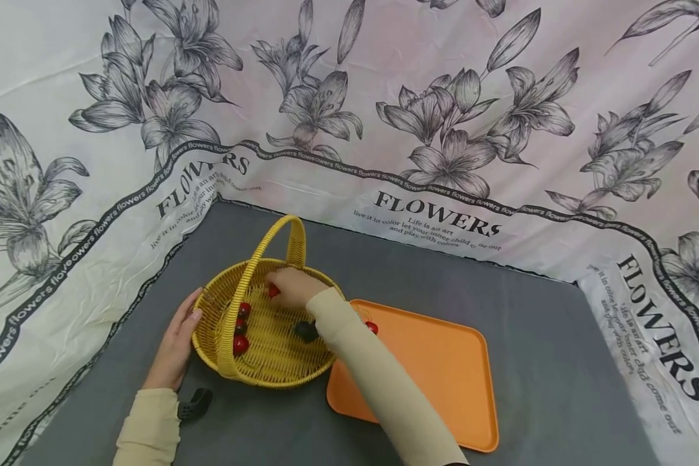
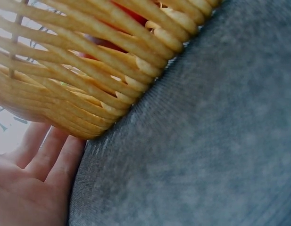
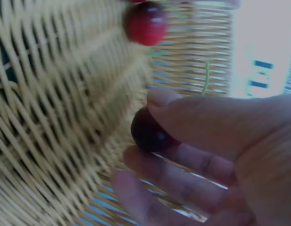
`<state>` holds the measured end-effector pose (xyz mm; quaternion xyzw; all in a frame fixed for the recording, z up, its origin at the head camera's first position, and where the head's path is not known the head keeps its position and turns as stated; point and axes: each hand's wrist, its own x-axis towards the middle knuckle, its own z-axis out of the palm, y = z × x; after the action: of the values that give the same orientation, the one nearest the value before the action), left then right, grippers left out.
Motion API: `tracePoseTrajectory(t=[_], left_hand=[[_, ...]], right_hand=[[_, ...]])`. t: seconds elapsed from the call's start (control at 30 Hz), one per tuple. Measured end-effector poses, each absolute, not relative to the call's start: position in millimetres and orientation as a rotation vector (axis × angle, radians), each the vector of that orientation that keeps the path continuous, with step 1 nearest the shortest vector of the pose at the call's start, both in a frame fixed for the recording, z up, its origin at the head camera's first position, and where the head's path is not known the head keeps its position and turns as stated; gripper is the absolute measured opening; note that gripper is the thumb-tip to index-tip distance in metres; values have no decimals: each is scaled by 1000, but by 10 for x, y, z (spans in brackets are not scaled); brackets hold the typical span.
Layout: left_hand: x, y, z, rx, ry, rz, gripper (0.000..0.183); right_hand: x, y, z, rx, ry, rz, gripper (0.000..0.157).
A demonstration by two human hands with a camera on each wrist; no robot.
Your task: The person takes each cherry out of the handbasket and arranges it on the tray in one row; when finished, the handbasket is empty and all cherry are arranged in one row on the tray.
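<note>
My right hand (image 1: 296,288) reaches inside a yellow woven basket (image 1: 210,346) with a tall arched handle. Between thumb and fingers it pinches a dark red cherry (image 3: 152,132) by the basket's inner wall; a green stem shows above the thumb in the right wrist view. Several other cherries (image 1: 241,345) lie in a row on the basket's left side, partly behind the handle. My left hand (image 1: 177,343) touches the outside of the basket's left edge. In the left wrist view its fingers (image 2: 53,150) look straight, with their tips hidden behind the weave.
An orange tray (image 1: 443,362) lies right of the basket, under my right forearm. A red cherry (image 1: 372,327) sits at its upper left, partly covered by the sleeve. The dark grey table (image 1: 536,362) is bordered by a flower-printed cloth (image 1: 326,188) behind and at both sides.
</note>
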<state>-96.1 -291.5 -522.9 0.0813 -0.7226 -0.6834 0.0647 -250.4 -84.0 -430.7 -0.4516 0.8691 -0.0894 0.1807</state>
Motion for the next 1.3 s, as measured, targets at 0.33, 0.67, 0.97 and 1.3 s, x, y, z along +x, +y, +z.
tracePoseTrajectory(t=[0.33, 0.67, 0.97, 1.3], left_hand=[[-958, -2919, -5209, 246, -2193, -2067, 57], [-967, -2895, -5220, 172, -2161, -2086, 56], [-924, -2911, -5234, 154, -2135, -2111, 56], [-931, -2910, -5222, 156, -2133, -2115, 55]], right_hand=[[-2316, -1, -3953, -1246, 2577, -686, 32], [-2042, 1236, -4046, -686, 2726, -1072, 34], [-1857, 1468, -4564, -378, 2847, -1011, 33], [-1841, 1299, -4784, -321, 2903, -1010, 27]])
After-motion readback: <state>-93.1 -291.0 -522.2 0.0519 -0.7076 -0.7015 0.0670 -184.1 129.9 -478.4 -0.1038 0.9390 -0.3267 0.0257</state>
